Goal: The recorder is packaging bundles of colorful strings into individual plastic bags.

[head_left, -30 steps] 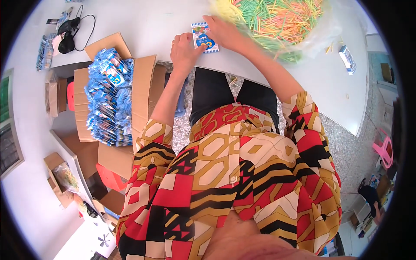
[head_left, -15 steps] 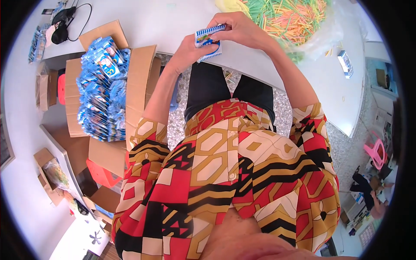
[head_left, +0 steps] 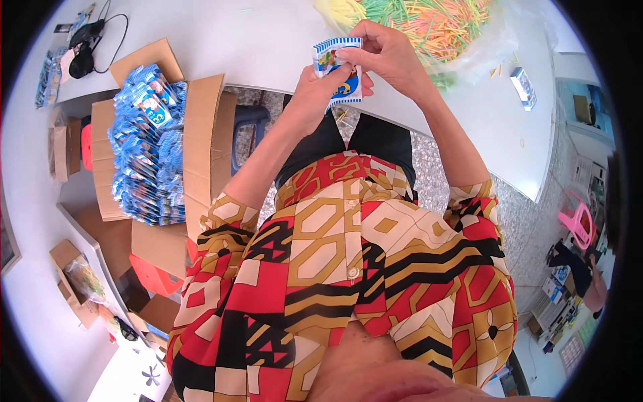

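Both my hands hold a small blue-and-white packet (head_left: 347, 87) over the near edge of the table. My left hand (head_left: 311, 100) grips it from the left, its thumb lying across the printed front. On the upper right side, my right hand (head_left: 392, 59) pinches the packet, with its thumb over the front near the striped top edge. Fingers behind the packet are partly hidden. Beyond my right hand, a heap of thin green, orange and yellow sticks (head_left: 435, 27) lies on clear plastic.
A cardboard box (head_left: 203, 134) full of similar blue packets (head_left: 151, 147) stands at my left. A small blue-and-white box (head_left: 523, 88) rests on the table (head_left: 268, 40) at right. Black corded items (head_left: 84, 57) lie far left. A pink stool (head_left: 577, 221) and another person (head_left: 595, 291) are at far right.
Both hands have shifted slightly right with the packet, and its printed front now faces up more fully. The right hand's thumb has come over the packet's front. The whole view has shifted a little.
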`<control>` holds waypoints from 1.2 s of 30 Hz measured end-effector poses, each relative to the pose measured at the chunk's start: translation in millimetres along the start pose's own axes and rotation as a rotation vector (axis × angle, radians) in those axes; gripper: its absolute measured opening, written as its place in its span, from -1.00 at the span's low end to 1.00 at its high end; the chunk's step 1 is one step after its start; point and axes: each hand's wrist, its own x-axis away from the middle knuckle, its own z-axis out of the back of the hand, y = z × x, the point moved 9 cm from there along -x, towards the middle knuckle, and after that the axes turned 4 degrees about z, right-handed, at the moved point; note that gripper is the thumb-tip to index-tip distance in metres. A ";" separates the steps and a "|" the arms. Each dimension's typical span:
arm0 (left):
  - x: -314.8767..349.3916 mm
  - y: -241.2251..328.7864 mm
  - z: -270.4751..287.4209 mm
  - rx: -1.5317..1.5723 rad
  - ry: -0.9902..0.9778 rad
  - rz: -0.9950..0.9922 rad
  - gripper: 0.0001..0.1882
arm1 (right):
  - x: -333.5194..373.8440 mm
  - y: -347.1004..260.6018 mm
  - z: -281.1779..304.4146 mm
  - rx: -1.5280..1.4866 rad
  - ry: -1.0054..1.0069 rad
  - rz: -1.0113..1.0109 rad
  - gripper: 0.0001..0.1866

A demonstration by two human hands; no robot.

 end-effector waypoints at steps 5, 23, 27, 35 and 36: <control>-0.1 1.1 -5.6 0.026 0.011 0.011 -0.72 | 2.8 -5.0 6.6 0.014 0.033 0.086 -0.87; -2.6 -4.8 16.6 0.076 0.160 -0.006 -0.73 | -1.9 -5.7 4.4 0.251 0.202 0.202 -0.62; -1.9 -4.2 14.6 0.091 0.111 0.023 -0.73 | 1.1 -20.7 1.2 0.456 0.238 0.442 -0.64; -5.9 -6.1 19.8 0.097 0.105 0.014 -0.73 | 1.7 -27.6 0.5 0.395 0.250 0.420 -0.69; -6.6 -5.6 18.9 0.105 0.085 -0.001 -0.73 | 3.6 -31.9 1.1 0.405 0.273 0.483 -0.71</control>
